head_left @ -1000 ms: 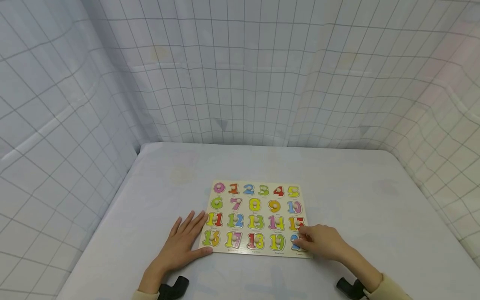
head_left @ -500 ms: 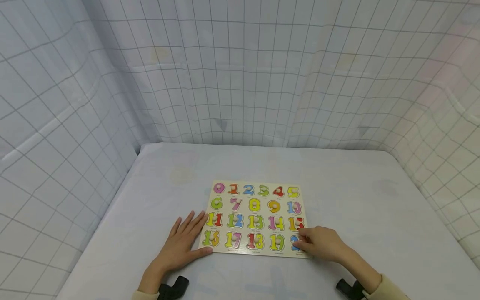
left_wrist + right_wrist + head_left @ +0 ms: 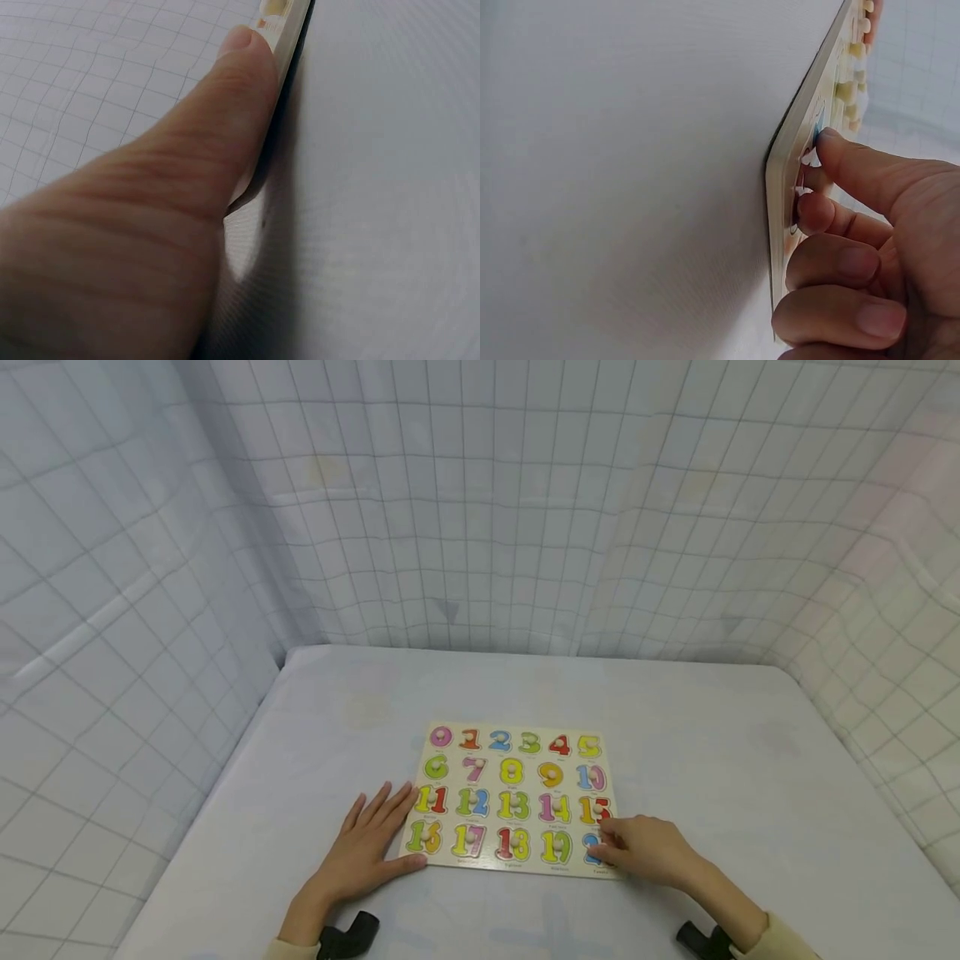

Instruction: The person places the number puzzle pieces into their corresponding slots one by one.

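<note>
A cream wooden number puzzle board lies flat on the white table, with colourful peg-topped numbers 0 to 20 in rows. My left hand rests spread at its left edge. In the left wrist view the left thumb lies over the board's near edge. My right hand is at the lower right corner, thumb and fingertips pinching the blue number 20 piece, which they partly hide. In the right wrist view the right thumb touches the blue part while the other fingers curl beside the board's edge.
The white-covered table reaches to a grid-patterned curtain at the back and both sides. A black wrist device sits at the left wrist, and another black device at the right.
The head view has shifted very slightly. Both hands keep their places, with the right fingers still on the number 20 piece; its fingertips have moved only a little.
</note>
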`<state>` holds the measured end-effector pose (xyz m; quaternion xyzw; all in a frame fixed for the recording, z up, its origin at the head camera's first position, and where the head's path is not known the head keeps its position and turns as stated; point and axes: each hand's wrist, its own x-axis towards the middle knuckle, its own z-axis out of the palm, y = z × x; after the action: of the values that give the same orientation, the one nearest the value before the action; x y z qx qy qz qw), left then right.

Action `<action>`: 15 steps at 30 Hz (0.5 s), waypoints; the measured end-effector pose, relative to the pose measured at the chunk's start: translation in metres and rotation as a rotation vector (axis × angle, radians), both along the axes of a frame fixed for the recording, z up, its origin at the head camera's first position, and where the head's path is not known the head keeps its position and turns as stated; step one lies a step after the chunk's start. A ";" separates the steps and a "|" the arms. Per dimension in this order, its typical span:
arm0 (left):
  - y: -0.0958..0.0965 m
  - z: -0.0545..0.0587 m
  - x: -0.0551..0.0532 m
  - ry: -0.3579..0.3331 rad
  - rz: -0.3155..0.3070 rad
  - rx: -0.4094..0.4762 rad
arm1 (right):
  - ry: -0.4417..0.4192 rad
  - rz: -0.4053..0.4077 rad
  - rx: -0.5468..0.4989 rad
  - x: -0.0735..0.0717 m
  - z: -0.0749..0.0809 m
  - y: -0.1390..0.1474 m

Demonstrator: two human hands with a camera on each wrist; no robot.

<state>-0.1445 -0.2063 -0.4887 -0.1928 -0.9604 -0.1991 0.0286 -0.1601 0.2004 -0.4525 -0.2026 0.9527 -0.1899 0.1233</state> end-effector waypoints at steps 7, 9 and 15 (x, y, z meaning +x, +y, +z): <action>-0.003 -0.002 -0.002 0.001 0.004 0.010 | -0.009 0.017 -0.024 0.000 -0.006 0.001; -0.003 -0.003 0.000 -0.015 0.016 0.022 | -0.042 0.033 -0.044 0.000 -0.008 0.003; -0.003 0.003 -0.002 -0.117 0.060 0.069 | -0.081 0.013 -0.087 -0.004 0.003 0.018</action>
<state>-0.1469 -0.2094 -0.4854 -0.1510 -0.9583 -0.2420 -0.0148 -0.1640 0.2186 -0.4491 -0.2061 0.9364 -0.2385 0.1541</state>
